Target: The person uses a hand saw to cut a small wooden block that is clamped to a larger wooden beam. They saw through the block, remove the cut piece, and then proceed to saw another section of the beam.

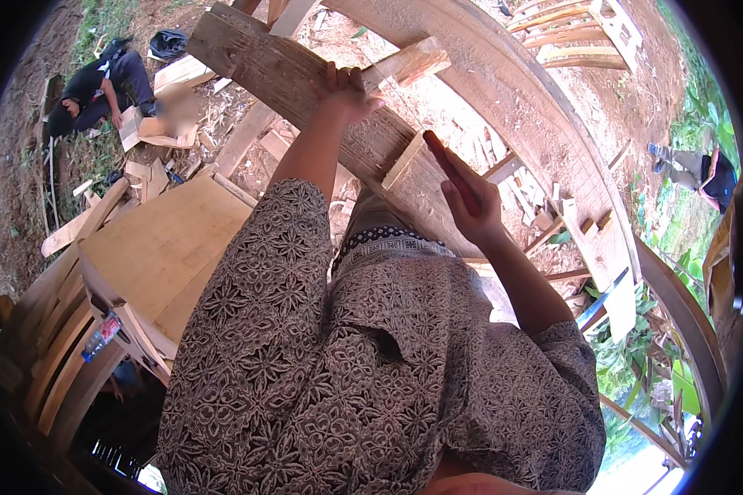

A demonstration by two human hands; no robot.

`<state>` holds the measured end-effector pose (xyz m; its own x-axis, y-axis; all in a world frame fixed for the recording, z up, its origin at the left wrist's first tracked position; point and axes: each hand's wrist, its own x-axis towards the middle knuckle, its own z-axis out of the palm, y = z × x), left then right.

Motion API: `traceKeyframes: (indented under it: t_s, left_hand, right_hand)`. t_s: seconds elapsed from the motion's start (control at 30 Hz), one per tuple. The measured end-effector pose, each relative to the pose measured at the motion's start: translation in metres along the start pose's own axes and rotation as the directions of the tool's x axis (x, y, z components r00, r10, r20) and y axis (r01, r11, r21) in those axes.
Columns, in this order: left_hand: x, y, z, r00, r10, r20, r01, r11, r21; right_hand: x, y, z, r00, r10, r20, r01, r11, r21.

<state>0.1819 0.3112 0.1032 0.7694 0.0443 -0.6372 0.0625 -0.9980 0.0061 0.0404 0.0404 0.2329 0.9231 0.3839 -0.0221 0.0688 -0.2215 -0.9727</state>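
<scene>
My left hand is closed around the near end of a pale piece of wood, above a thick brown plank. The piece juts to the right past the plank's edge. My right hand grips a red-handled tool, held to the right of the plank. A thin line runs from the tool's tip toward the pale piece; it may be a blade seen edge-on, but I cannot tell. Between my hands a small wooden strip lies across the plank.
A large curved timber arches from the top to the right. A pale wooden panel and a plastic bottle are at left. One person sits among offcuts at far left; another is at far right. Wood scraps litter the ground.
</scene>
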Motion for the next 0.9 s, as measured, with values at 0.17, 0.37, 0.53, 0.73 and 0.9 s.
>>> traceKeyframes:
  t_s: [0.17, 0.37, 0.53, 0.73, 0.9]
  left_hand:
    - [-0.002, 0.003, -0.002, 0.999, 0.04, -0.031, -0.039, 0.999, 0.035]
    - [0.001, -0.002, -0.007, 0.998, 0.012, 0.058, -0.014, 0.999, 0.047]
    - [-0.001, -0.002, 0.0, 0.999, -0.011, 0.032, 0.01, 1.0, 0.03]
    - [0.004, -0.001, 0.007, 1.0, 0.022, 0.016, -0.021, 0.999, -0.024]
    - [0.008, -0.001, 0.0, 0.999, -0.001, 0.039, 0.006, 0.994, -0.11]
  right_hand:
    - [0.068, 0.036, 0.032, 0.992, 0.024, -0.121, -0.009, 0.992, 0.124]
    - [0.053, 0.033, 0.041, 0.983, 0.031, -0.18, -0.004, 0.989, 0.151]
    - [0.009, 0.007, 0.014, 0.998, 0.02, -0.053, -0.011, 0.987, 0.161]
    - [0.067, 0.04, 0.021, 0.997, 0.059, -0.05, -0.054, 0.994, 0.095]
    - [0.077, 0.042, 0.031, 0.992, 0.061, -0.111, -0.036, 0.977, 0.212]
